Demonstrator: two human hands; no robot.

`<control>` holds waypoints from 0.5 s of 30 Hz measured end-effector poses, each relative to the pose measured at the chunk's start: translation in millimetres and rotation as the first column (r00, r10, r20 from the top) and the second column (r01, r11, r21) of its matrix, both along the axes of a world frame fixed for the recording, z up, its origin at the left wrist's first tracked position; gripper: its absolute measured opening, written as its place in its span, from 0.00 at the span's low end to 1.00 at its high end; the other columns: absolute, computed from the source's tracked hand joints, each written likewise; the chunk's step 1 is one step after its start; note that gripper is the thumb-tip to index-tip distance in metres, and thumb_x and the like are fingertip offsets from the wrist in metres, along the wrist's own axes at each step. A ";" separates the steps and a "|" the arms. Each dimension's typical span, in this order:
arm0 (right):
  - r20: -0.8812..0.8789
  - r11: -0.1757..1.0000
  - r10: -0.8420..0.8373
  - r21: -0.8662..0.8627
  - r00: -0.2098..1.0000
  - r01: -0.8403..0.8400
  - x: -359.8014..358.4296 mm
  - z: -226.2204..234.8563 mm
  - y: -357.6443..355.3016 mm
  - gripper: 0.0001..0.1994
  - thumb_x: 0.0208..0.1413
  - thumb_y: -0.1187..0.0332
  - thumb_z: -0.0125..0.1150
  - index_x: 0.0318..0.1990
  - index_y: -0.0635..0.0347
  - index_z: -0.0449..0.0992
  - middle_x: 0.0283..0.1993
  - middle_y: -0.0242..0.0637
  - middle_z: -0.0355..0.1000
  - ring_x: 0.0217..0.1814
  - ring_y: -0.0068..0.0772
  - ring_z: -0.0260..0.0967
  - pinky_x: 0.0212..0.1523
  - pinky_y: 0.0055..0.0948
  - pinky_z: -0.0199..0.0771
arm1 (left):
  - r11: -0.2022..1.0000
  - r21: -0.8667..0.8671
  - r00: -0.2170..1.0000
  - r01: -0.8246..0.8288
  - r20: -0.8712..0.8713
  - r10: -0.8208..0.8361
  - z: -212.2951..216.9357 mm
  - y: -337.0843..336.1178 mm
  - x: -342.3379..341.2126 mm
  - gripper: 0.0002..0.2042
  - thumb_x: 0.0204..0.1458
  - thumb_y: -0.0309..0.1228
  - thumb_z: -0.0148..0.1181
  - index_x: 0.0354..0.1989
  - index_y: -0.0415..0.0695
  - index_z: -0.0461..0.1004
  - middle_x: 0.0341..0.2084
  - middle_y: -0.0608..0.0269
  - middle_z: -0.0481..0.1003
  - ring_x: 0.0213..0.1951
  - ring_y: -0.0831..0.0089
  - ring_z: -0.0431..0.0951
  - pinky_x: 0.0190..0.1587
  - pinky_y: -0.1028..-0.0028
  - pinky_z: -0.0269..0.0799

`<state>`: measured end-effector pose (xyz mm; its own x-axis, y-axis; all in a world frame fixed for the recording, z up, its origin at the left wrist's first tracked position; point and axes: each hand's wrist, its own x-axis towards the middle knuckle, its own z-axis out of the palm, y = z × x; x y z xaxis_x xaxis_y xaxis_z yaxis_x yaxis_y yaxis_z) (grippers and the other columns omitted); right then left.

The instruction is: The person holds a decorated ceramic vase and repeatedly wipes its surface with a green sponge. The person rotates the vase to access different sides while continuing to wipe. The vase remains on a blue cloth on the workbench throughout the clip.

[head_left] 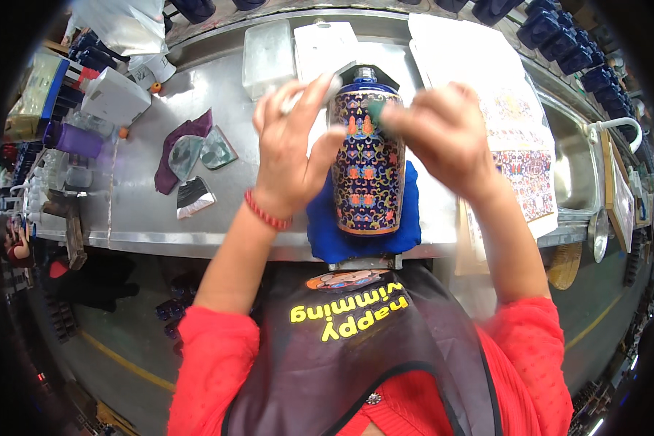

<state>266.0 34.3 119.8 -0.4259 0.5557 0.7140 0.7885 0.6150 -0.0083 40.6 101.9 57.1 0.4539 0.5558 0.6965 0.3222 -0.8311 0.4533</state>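
Observation:
A dark blue bottle [368, 163] covered in a colourful floral pattern lies with its bare neck away from me. Under it is a bright blue cloth [327, 229] at the counter's near edge. My left hand [294, 142] is at the bottle's upper left side, thumb stretched towards it and fingers apart; a white band shows on one finger. My right hand [443, 134], smeared by motion, pinches a small dark green piece [376, 110] over the upper right of the pattern. The piece's exact kind is unclear.
Patterned sheets [519, 178] lie on white paper at the right, beside a metal sink [570, 145] with a white tap. Cut pieces [218, 149] and a purple cloth [168, 156] lie left on the steel counter. A clear tray [267, 62] and a white box [116, 98] stand farther back.

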 end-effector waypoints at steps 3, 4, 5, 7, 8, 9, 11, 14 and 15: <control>-0.071 0.861 0.277 -0.425 0.958 -0.280 -7.6 15.2 -23.8 0.12 0.46 0.66 0.73 0.40 0.51 0.81 0.30 0.27 0.70 0.33 0.27 0.72 0.39 0.35 0.69 | 0.989 -0.145 0.999 -0.007 -0.045 0.000 -9.6 -52.6 -24.2 0.36 0.61 0.56 0.56 0.66 0.36 0.67 0.60 0.48 0.72 0.58 0.49 0.67 0.66 0.53 0.53; -0.232 0.801 0.210 -0.516 0.950 -0.303 -5.3 10.4 -18.7 0.12 0.48 0.67 0.72 0.41 0.53 0.81 0.32 0.29 0.72 0.34 0.29 0.74 0.39 0.34 0.72 | 0.985 -0.172 0.995 0.015 -0.090 -0.031 -11.7 -70.8 -31.0 0.40 0.58 0.58 0.59 0.67 0.36 0.66 0.63 0.45 0.70 0.59 0.46 0.65 0.67 0.51 0.52; -0.378 0.732 0.117 -0.592 0.918 -0.337 0.1 3.9 -9.1 0.12 0.49 0.67 0.72 0.42 0.55 0.81 0.34 0.31 0.74 0.35 0.30 0.76 0.39 0.33 0.74 | 0.979 -0.205 0.989 -0.012 -0.148 -0.019 -14.4 -86.6 -32.8 0.43 0.54 0.59 0.62 0.69 0.36 0.64 0.64 0.44 0.68 0.60 0.45 0.64 0.67 0.50 0.50; -0.552 0.715 -0.254 -0.660 0.794 -0.230 6.9 -6.7 10.4 0.11 0.55 0.70 0.68 0.45 0.61 0.80 0.40 0.40 0.80 0.39 0.36 0.81 0.38 0.28 0.80 | 0.984 -0.174 0.980 -0.039 -0.201 0.004 -19.7 -105.7 -29.8 0.49 0.45 0.54 0.72 0.72 0.39 0.58 0.65 0.44 0.64 0.63 0.44 0.61 0.68 0.46 0.45; -0.597 0.946 -0.143 -0.318 0.789 -0.069 4.4 -9.9 21.4 0.12 0.51 0.70 0.68 0.44 0.57 0.81 0.35 0.35 0.78 0.34 0.34 0.78 0.37 0.30 0.77 | 0.981 -0.177 0.971 -0.079 -0.237 0.035 -22.0 -109.6 -26.5 0.49 0.44 0.51 0.73 0.72 0.39 0.58 0.65 0.44 0.65 0.63 0.44 0.61 0.68 0.45 0.45; -0.327 0.985 -0.047 -0.172 0.944 -0.010 5.3 -9.2 18.6 0.13 0.49 0.70 0.68 0.44 0.54 0.81 0.33 0.33 0.74 0.32 0.32 0.75 0.37 0.31 0.74 | 0.983 -0.150 0.964 -0.103 -0.258 0.062 -23.9 -110.1 -22.3 0.49 0.43 0.49 0.74 0.72 0.40 0.58 0.64 0.44 0.65 0.63 0.44 0.61 0.68 0.44 0.44; -0.016 0.993 0.115 -0.036 0.993 -0.115 -3.7 -6.9 2.6 0.17 0.40 0.69 0.69 0.41 0.47 0.79 0.29 0.29 0.65 0.30 0.32 0.67 0.36 0.33 0.64 | 0.982 -0.115 0.933 -0.150 -0.344 0.103 -24.2 -107.8 -17.8 0.52 0.42 0.47 0.77 0.72 0.38 0.54 0.63 0.48 0.68 0.65 0.49 0.65 0.69 0.41 0.38; -0.265 0.795 0.307 -0.456 0.914 -0.399 -4.8 0.9 -17.1 0.12 0.48 0.71 0.68 0.41 0.50 0.80 0.31 0.30 0.68 0.35 0.33 0.72 0.39 0.34 0.69 | 0.984 -0.047 0.940 -0.174 -0.305 0.152 -22.5 -103.4 -13.1 0.52 0.41 0.47 0.78 0.71 0.38 0.55 0.61 0.53 0.71 0.65 0.53 0.69 0.70 0.41 0.38; -0.501 0.731 0.226 -0.479 0.835 -0.485 -1.2 -4.5 -9.5 0.10 0.50 0.72 0.68 0.41 0.54 0.80 0.32 0.33 0.72 0.38 0.37 0.76 0.40 0.36 0.74 | 0.983 -0.059 0.945 -0.172 -0.292 0.148 -21.3 -103.3 -13.4 0.51 0.41 0.48 0.78 0.71 0.38 0.56 0.58 0.55 0.74 0.63 0.56 0.73 0.70 0.40 0.37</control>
<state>264.8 24.9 115.3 -0.4411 0.7694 0.4619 0.3579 0.6228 -0.6957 27.1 -1.5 35.7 0.5274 0.6876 0.4990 0.5738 -0.7214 0.3877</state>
